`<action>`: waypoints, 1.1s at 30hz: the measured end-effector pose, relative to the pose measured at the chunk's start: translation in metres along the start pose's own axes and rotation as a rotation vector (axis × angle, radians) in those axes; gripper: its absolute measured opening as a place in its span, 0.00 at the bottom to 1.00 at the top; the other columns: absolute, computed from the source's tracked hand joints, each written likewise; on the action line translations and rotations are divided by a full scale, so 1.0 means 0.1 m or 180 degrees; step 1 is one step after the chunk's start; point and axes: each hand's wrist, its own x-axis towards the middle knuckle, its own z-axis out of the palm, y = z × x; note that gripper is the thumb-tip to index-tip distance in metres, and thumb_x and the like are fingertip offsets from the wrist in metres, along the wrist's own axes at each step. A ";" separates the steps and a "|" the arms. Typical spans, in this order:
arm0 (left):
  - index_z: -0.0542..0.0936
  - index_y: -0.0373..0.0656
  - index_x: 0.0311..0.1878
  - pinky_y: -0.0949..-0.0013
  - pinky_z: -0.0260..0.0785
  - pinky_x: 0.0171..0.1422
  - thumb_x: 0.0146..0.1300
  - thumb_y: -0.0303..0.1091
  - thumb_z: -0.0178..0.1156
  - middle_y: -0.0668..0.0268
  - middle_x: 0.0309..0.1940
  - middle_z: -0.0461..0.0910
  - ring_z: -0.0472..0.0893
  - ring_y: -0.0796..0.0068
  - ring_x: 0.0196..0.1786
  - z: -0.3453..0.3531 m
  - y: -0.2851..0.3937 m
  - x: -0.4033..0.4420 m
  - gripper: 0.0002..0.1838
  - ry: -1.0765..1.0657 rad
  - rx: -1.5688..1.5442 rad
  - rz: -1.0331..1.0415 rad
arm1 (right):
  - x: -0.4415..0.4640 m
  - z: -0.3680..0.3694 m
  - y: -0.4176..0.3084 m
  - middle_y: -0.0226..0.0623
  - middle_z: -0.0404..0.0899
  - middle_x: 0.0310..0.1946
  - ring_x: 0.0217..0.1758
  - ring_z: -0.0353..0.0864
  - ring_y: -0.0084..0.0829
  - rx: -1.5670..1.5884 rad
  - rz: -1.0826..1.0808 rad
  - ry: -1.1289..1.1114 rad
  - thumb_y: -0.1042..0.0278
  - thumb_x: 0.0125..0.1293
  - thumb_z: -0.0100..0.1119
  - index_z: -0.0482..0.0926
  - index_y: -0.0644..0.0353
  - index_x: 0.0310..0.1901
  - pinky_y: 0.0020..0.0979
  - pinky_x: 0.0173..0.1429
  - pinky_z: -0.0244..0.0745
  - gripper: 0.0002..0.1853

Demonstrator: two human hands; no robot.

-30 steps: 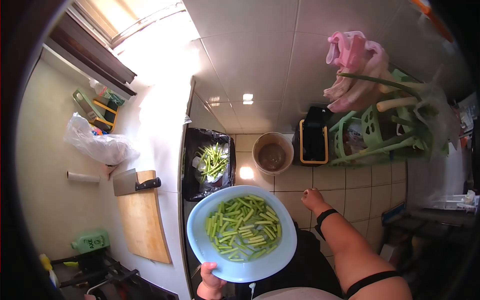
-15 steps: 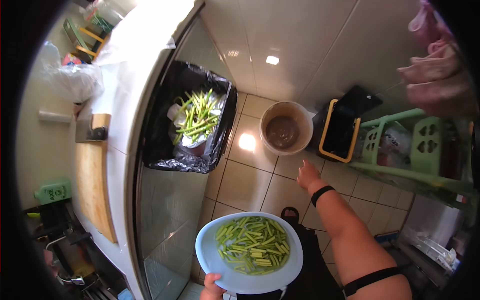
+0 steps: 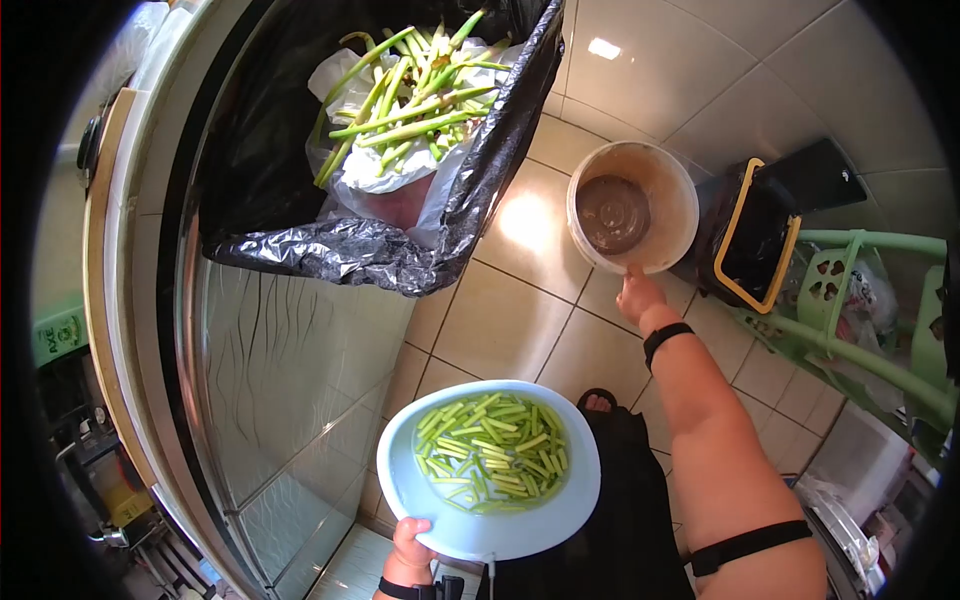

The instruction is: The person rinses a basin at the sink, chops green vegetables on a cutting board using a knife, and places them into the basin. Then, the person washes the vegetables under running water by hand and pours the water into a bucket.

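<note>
My left hand point(image 3: 410, 548) is closed on the near-left rim of a light blue oval basin point(image 3: 400, 460). Short cut lengths of green stems point(image 3: 500, 450) lie in water inside it. Stretched out ahead, my right hand point(image 3: 642, 297) is at the near rim of a whitish plastic bucket point(image 3: 675, 215) on the floor. Its fingers are curled, with a fingertip over the rim; the grip is partly hidden. Murky brown-grey liquid point(image 3: 612, 215) covers the bucket's bottom.
A bin lined with a black bag point(image 3: 350, 255) holds long green stalks point(image 3: 420, 100) at upper left, beside a glass-fronted cabinet point(image 3: 290, 380). Right of the bucket stand a black bin with a yellow rim point(image 3: 730, 215) and a green plastic rack point(image 3: 880, 350). A sandaled foot point(image 3: 597, 401) shows on the tiles.
My right hand has moved forward from short of the bucket to its rim. The view has shifted closer to the black-lined bin. My left hand still holds the basin.
</note>
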 end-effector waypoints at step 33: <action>0.63 0.32 0.57 0.58 0.71 0.54 0.43 0.40 0.55 0.54 0.48 0.72 0.75 0.56 0.49 0.53 0.33 -0.76 0.36 -0.0304 0.0651 -0.0009 | -3.40 -1.19 -0.99 0.50 0.65 0.57 0.61 0.65 0.47 0.2799 -0.2284 0.1785 0.78 0.56 0.47 0.66 0.68 0.56 0.40 0.65 0.60 0.23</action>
